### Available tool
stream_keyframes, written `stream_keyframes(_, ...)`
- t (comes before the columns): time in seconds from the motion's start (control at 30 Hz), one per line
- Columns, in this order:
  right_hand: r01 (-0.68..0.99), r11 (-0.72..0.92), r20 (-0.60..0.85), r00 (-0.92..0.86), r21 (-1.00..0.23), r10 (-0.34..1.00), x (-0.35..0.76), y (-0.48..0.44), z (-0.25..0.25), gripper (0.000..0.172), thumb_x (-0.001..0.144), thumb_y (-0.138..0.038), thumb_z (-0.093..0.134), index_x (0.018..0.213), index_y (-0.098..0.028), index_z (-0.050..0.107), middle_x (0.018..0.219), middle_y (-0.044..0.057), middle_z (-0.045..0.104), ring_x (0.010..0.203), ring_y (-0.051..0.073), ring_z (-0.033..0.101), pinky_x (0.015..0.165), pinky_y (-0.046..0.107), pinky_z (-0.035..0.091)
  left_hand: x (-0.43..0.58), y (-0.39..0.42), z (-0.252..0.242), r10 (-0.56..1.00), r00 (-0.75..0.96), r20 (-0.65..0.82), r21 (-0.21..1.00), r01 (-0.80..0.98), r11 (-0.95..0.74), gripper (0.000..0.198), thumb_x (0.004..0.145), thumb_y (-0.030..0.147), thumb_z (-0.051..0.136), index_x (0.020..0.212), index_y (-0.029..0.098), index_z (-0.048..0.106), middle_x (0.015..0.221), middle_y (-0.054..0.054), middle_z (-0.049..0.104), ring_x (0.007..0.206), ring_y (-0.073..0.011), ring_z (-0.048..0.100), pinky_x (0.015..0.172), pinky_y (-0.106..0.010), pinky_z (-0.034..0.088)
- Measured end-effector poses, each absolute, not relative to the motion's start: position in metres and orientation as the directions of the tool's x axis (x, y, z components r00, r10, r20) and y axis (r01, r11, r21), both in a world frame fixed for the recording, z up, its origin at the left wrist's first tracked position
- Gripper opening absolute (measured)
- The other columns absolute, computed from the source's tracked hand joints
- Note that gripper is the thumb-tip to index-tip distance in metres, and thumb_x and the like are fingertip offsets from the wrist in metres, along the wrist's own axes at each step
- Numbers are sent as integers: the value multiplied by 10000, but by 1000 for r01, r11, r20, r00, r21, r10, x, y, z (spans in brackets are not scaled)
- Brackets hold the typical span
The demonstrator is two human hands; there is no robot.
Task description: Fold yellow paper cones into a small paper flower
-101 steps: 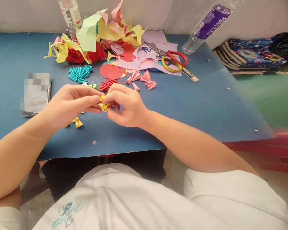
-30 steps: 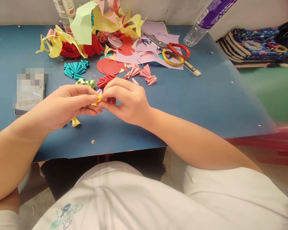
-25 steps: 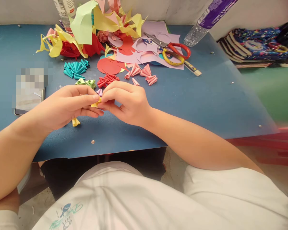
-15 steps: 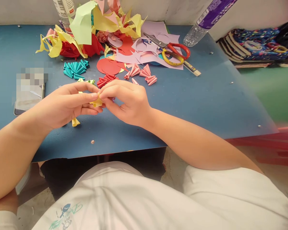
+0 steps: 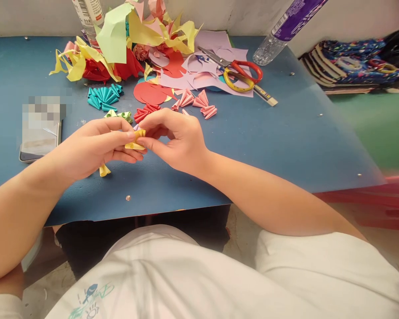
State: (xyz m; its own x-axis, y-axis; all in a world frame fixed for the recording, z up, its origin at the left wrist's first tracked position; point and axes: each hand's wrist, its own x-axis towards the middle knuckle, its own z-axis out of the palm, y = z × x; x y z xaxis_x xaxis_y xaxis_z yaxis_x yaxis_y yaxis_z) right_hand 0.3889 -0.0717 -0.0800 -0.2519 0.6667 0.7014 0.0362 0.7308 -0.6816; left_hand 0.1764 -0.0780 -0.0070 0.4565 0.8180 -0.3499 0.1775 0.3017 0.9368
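Observation:
Between my two hands, just above the blue table, is a small piece of rolled yellow paper (image 5: 135, 145). My left hand (image 5: 89, 144) pinches it between thumb and fingers from the left. From the right, the thumb and forefinger of my right hand (image 5: 179, 137) close on its other end. A yellow paper cone (image 5: 104, 170) lies on the table below my left hand. Just beyond the hands are green paper cones (image 5: 123, 116), red paper cones (image 5: 146, 112), teal paper cones (image 5: 103, 96) and pink paper cones (image 5: 202, 101). A bit of lilac paper (image 5: 137, 127) shows behind the fingers.
Red paper circles (image 5: 150, 93) and lilac paper scraps (image 5: 216, 77) lie farther back, with scissors (image 5: 241, 75) and a cutter (image 5: 265, 95). Crumpled paper (image 5: 113, 40) is heaped near the wall. A phone (image 5: 40, 137) lies left; a purple-labelled bottle (image 5: 286, 33) stands back right.
My right thumb and forefinger have moved apart from a tight pinch and shifted along the yellow paper, which now shows more. My left hand has hardly moved.

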Motion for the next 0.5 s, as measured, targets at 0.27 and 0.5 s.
stream_keyframes(0.27, -152, 452, 477, -237, -879, 847, 384, -75, -81, 304, 829, -186, 845, 1075, -259, 681, 908, -26, 805, 819, 130, 774, 777, 243, 691, 176, -82, -13, 909, 403, -107, 892, 443, -91, 145, 788, 341, 866, 834, 246, 767, 886, -46, 748, 807, -237, 641, 697, -349, 460)
stream_keyframes(0.5, -305, 199, 303, -345, -931, 888, 383, -70, -81, 296, 743, -134, 889, 953, -231, 703, 815, -47, 746, 790, 104, 743, 769, 214, 681, 174, -83, -12, 921, 376, -105, 805, 576, -143, 180, 832, 380, 762, 740, 226, 744, 686, -10, 635, 564, -159, 474, 526, -326, 291)
